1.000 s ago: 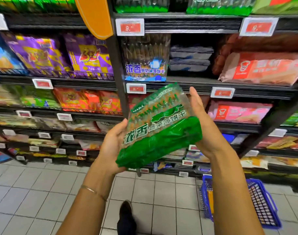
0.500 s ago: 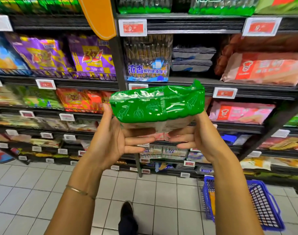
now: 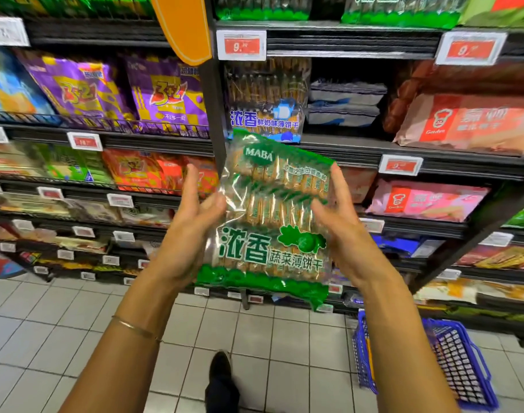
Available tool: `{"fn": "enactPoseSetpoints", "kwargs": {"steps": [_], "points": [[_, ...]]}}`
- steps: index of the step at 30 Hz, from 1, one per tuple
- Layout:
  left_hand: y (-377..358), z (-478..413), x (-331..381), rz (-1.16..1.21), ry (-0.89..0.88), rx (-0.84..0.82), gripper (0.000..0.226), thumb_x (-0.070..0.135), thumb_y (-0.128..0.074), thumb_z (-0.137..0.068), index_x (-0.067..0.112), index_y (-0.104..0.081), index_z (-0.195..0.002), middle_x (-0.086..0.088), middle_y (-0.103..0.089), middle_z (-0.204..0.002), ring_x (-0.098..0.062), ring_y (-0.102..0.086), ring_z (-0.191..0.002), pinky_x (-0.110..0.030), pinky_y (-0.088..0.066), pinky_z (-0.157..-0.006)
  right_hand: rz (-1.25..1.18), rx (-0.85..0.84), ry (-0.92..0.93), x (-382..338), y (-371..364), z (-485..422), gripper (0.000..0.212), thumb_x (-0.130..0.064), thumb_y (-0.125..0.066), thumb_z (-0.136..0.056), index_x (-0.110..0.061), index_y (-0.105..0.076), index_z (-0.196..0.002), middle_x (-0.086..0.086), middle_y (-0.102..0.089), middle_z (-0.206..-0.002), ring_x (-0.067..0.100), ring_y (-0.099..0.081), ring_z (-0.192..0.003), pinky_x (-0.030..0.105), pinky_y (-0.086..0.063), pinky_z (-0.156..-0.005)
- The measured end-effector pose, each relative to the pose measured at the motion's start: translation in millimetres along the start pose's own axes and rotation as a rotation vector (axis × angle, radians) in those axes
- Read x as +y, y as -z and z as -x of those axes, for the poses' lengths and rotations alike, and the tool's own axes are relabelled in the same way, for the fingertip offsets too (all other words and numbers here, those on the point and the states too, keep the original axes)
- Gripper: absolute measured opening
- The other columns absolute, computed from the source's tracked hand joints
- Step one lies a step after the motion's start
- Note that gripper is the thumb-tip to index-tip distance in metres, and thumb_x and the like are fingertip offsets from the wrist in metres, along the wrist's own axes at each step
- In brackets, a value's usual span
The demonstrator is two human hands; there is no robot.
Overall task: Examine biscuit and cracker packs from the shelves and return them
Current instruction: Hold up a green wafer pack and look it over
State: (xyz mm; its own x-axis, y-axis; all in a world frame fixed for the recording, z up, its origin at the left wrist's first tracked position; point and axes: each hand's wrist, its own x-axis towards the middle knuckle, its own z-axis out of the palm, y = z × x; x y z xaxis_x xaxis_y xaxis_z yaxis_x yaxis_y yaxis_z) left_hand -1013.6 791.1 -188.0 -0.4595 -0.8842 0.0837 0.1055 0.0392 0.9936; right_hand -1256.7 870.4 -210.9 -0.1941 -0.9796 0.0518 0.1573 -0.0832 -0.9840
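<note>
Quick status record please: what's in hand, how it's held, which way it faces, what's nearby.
held: green pack, upright, front label towards the camera
left hand: grips the left edge, thumb on the front
right hand: grips the right edge, thumb on the front
behind: blue pack standing on the shelf
floor: basket to the right
stage: green pack off the shelf, not yet returned
</note>
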Motion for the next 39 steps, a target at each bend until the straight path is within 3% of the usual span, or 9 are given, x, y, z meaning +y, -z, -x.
{"fn": "enactPoseSetpoints", "kwargs": {"steps": [4, 7, 8, 12, 17, 23, 27, 30, 39], "points": [[-12, -3, 10, 0.137, 0.069, -0.08, 0.057, 0.049, -0.043, -0.102, 0.019, -0.052, -0.151, 0.0, -0.061, -0.149, -0.017, -0.07, -0.114, -0.045, -0.048, -0.098, -0.243, 0.142, -0.121, 19, -22, -5, 0.078, -0.039, -0.077, -0.086, -0.037, -0.039, -0.154, -0.012, -0.067, -0.136, 0.014, -0.067, -0.121, 0.043, -0.053, -0.105], [-35, 0, 2, 0.001, 0.167, -0.184, 0.052, 0.05, -0.051, -0.102, 0.037, -0.049, -0.152, -0.015, -0.041, -0.121, -0.015, -0.072, -0.111, -0.051, -0.048, -0.102, -0.53, 0.144, -0.286, 50, -31, -4, 0.046, -0.014, -0.047, -0.106, -0.037, -0.084, -0.092, -0.014, -0.079, -0.083, 0.003, -0.075, -0.078, 0.02, -0.059, -0.065], [-40, 1, -3, -0.072, 0.189, -0.205, 0.049, 0.053, -0.053, -0.104, 0.044, -0.047, -0.152, 0.008, -0.07, -0.124, -0.013, -0.07, -0.118, -0.055, -0.048, -0.109, -0.592, 0.16, -0.387, 50, -37, -1, 0.064, -0.009, -0.041, -0.107, -0.039, -0.083, -0.07, -0.016, -0.076, -0.071, 0.0, -0.073, -0.066, 0.016, -0.057, -0.057], [-39, 6, -12, -0.096, 0.266, -0.217, 0.048, 0.058, -0.051, -0.105, 0.055, -0.042, -0.151, 0.025, -0.052, -0.152, -0.01, -0.054, -0.14, -0.058, -0.039, -0.117, -0.563, 0.169, -0.37, 54, -53, 2, 0.028, -0.029, -0.059, -0.085, -0.015, -0.079, -0.072, 0.002, -0.072, -0.068, 0.017, -0.069, -0.059, 0.025, -0.057, -0.056], [-39, 13, -19, -0.033, 0.327, -0.211, 0.053, 0.066, -0.052, -0.1, 0.05, -0.047, -0.15, 0.017, -0.066, -0.14, -0.011, -0.064, -0.128, -0.056, -0.047, -0.111, -0.561, 0.099, -0.41, 68, -45, 4, 0.046, -0.036, -0.05, -0.102, -0.019, -0.082, -0.075, 0.004, -0.077, -0.077, 0.02, -0.075, -0.067, 0.033, -0.062, -0.063], [-10, 17, -10, 0.387, 0.501, -0.345, 0.104, 0.081, -0.074, -0.066, 0.015, -0.06, -0.145, -0.01, -0.061, -0.148, -0.034, -0.06, -0.134, -0.056, -0.053, -0.104, -0.026, 0.192, -0.181, 58, -27, 18, 0.091, -0.046, -0.074, -0.082, -0.041, -0.027, -0.16, -0.01, -0.033, -0.166, 0.015, -0.038, -0.148, 0.04, -0.038, -0.118], [-4, 25, -40, 0.061, 0.353, -0.144, 0.084, 0.055, -0.099, -0.051, 0.011, -0.069, -0.116, -0.004, -0.076, -0.112, -0.021, -0.071, -0.105, -0.046, -0.059, -0.097, 0.323, 0.172, 0.106, 47, -10, 27, 0.102, -0.045, -0.078, -0.086, -0.042, -0.012, -0.164, -0.028, -0.013, -0.168, -0.015, -0.022, -0.147, 0.009, -0.031, -0.113], [-12, 35, -60, 0.126, 0.21, -0.019, 0.017, 0.031, -0.082, -0.081, 0.042, -0.082, -0.094, 0.009, -0.081, -0.102, -0.009, -0.076, -0.099, -0.027, -0.063, -0.082, 0.289, 0.185, 0.049, 47, -7, 32, 0.109, -0.042, -0.08, -0.081, -0.036, -0.01, -0.164, -0.022, -0.04, -0.153, -0.01, -0.044, -0.136, 0.023, -0.04, -0.113], [-18, 50, -72, 0.27, 0.231, 0.224, 0.061, 0.069, -0.063, -0.087, 0.022, -0.072, -0.124, -0.002, -0.077, -0.121, -0.021, -0.074, -0.113, -0.034, -0.063, -0.08, -0.016, 0.041, -0.079, 58, -7, 52, 0.043, -0.034, -0.07, -0.086, -0.029, -0.061, -0.128, -0.01, -0.068, -0.135, 0.01, -0.062, -0.129, 0.025, -0.053, -0.101]]}}
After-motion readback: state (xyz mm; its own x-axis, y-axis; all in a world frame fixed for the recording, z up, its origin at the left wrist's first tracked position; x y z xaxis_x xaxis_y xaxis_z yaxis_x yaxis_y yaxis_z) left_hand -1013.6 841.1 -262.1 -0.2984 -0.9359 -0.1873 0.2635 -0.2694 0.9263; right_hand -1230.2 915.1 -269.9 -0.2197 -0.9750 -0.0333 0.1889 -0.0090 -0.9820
